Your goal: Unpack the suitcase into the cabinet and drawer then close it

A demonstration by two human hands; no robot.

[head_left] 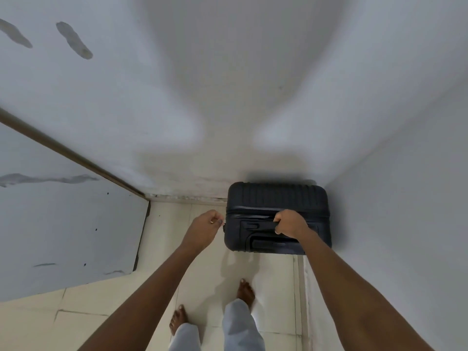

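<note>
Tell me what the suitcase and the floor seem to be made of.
The suitcase is probably a hard plastic shell, dark matte, judging by its moulded ribs. The floor is likely glazed ceramic tile, pale cream, with thin joint lines and slight sheen.

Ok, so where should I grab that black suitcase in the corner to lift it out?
Take the top handle from above. The suitcase stands upright in the corner with that handle facing up, and the walls close off its back and right side. The right hand holds it that way now.
</note>
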